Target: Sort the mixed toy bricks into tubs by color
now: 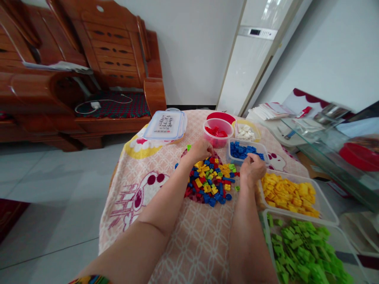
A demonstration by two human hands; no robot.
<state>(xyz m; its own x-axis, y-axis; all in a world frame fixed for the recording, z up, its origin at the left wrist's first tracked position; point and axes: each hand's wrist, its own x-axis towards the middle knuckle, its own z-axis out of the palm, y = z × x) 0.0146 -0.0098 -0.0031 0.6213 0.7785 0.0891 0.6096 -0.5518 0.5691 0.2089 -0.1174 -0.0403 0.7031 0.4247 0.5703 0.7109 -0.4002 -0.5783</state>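
Note:
A heap of mixed red, blue, yellow and green bricks [211, 180] lies on a patterned cloth [166, 205] over a table. My left hand [200, 150] rests at the heap's far edge, fingers curled down among the bricks; what they grip is hidden. My right hand [251, 169] hovers at the near rim of the clear tub of blue bricks [245, 151], fingers pinched together, with whatever is in them hidden. A round tub of red bricks [217, 132] stands just beyond my left hand.
A tub of yellow bricks [288, 194] and a tub of green bricks [304, 248] sit at the right. A tub of white bricks [246, 132], a red lid [220, 116] and a clear lid [166, 125] stand behind. A wooden bench [89, 79] and a glass table [334, 146] flank the table.

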